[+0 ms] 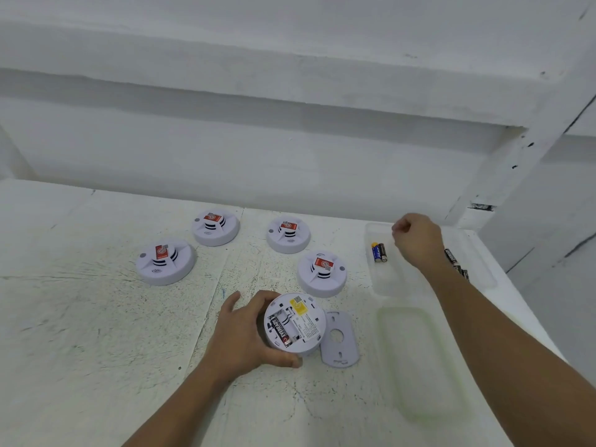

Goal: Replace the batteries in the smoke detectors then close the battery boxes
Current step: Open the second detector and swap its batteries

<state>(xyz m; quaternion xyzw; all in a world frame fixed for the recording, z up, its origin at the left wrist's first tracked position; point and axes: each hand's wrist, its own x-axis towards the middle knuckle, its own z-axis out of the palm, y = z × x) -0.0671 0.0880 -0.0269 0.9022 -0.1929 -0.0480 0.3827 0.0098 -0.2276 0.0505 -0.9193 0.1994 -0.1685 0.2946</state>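
Spreading across the whole lower view, a white, scratched tabletop (80, 333) carried everything. At its right side lay a translucent, rounded rectangular plastic lid (422, 359), and just beyond that a clear rectangular plastic tray (387, 282). Four round white plastic smoke detectors with red labels sat dome-up: the leftmost detector (165, 262), the far-left detector (215, 228), the far-middle detector (288, 234) and the detector nearest the tray (322, 274).

A fifth white round detector (303, 321) lay upside down near the front, its battery box uncovered. The left hand (242, 337) gripped its rim, fingers and thumb wrapped round it. Just beside its right edge lay a pale grey oval plastic cover (338, 341).

The right hand (417, 240) hung over the tray with fingers curled; whether they pinched anything could not be told.

Inside the tray a blue-and-yellow battery (375, 252) and a dark battery (382, 252) lay side by side, touching. A black Eveready battery (281, 330) sat in the upturned unit's box. More black batteries (454, 261) showed past the right wrist; their container was unclear.
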